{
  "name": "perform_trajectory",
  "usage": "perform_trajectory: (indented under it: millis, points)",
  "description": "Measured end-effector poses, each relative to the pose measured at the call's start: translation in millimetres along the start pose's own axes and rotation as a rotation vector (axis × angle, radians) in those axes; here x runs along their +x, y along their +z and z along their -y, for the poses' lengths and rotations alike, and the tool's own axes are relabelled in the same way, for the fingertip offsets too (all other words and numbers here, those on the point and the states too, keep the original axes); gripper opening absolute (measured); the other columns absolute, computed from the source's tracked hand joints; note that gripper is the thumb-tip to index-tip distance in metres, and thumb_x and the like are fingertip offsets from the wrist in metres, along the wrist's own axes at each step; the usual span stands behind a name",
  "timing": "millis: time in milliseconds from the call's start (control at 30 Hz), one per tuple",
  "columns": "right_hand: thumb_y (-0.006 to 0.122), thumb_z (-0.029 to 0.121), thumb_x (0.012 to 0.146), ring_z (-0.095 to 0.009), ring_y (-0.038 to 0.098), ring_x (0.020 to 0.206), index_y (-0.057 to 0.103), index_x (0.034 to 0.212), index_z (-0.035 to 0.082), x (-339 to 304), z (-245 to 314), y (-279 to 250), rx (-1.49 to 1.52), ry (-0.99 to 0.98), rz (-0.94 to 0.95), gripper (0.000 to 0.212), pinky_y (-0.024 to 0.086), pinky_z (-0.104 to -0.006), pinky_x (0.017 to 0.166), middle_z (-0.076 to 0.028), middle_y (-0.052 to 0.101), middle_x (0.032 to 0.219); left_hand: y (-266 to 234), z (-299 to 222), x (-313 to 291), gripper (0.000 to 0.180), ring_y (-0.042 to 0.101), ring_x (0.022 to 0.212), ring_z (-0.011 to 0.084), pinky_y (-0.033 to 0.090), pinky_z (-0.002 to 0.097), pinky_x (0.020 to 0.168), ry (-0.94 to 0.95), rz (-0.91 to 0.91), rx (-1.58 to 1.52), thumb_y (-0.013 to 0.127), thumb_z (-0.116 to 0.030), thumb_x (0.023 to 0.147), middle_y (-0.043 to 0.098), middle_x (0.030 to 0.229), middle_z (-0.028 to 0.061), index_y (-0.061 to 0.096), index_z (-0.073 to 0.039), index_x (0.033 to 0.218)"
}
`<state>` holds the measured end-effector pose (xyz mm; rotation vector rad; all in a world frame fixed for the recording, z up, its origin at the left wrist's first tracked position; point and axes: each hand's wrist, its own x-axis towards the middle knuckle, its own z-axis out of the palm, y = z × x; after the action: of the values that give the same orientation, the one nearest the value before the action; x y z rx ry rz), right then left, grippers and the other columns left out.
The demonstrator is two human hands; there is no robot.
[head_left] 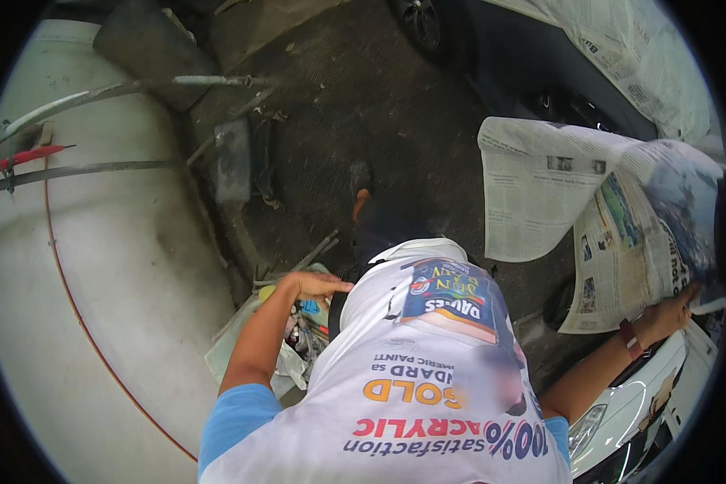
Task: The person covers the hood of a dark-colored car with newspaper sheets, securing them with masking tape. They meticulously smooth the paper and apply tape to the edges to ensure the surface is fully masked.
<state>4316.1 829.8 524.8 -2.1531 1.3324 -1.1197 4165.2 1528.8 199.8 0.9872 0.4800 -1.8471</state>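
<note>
My right hand (671, 315) is out at the right, with a red band on its wrist. Its fingers are closed on the lower edge of several newspaper sheets (532, 189), which hang spread out and curl at the far left corner. My left hand (315, 286) is by my waist at the side of my white printed shirt (427, 379). Its fingers are bent, with one pointing toward the shirt. A dark curved edge (336, 315) lies just below them, and whatever they grip is hidden.
A container of crumpled rubbish (298, 335) stands below my left arm. A large pale panel (121, 258) with a red cord fills the left. Ahead right is a dark car (532, 64) partly covered in newspaper. A white car (629, 395) stands at the lower right. The floor (323, 105) is dark.
</note>
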Motion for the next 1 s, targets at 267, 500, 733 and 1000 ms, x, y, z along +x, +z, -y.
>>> perform_trajectory:
  millis: [267,500,733,1000]
  points:
    - [0.072,0.024,0.111,-0.010,0.061,0.095,0.076,0.126,-0.005,-48.9,12.3,6.7,0.458,-0.271,0.426,0.033,0.048,-0.0294,0.087,-0.002,0.073,0.109,43.9,73.3,-9.2,0.061,0.069,0.112,0.0164,0.057,0.0491,0.111,0.188,0.076,-0.091,0.061,-0.057,0.111,0.075,0.117,0.0062,0.069,-0.001,0.136]
    - [0.072,0.010,0.108,-0.013,0.070,0.105,0.077,0.125,-0.001,-83.3,100.5,-6.1,0.928,-0.255,0.630,0.021,0.052,-0.0299,0.096,-0.006,0.078,0.117,8.7,-70.4,-109.9,0.115,0.029,0.165,0.0377,0.029,0.0464,0.133,0.370,-0.528,0.611,0.071,-0.068,0.099,0.031,0.176,0.0296,0.023,0.006,0.172]
    - [0.073,0.026,0.109,-0.025,0.074,0.112,0.062,0.147,0.004,-15.0,113.0,-18.8,1.154,0.014,0.640,0.045,0.063,-0.0434,0.096,-0.012,0.072,0.136,74.2,-371.5,-205.5,0.151,0.034,0.162,0.0414,0.029,0.0490,0.133,1.358,-1.303,0.737,0.104,-0.041,0.067,0.036,0.173,0.0299,0.006,-0.003,0.176]
    - [0.074,0.045,0.107,-0.008,0.063,0.082,0.075,0.115,0.007,-12.9,100.2,77.6,0.881,0.058,0.628,0.039,0.051,-0.0291,0.071,0.002,0.072,0.097,-11.4,-443.3,-279.9,0.077,0.064,0.134,0.0256,0.048,0.0415,0.116,1.357,-0.211,0.287,0.091,-0.025,0.091,0.066,0.149,0.0155,0.055,0.002,0.153]
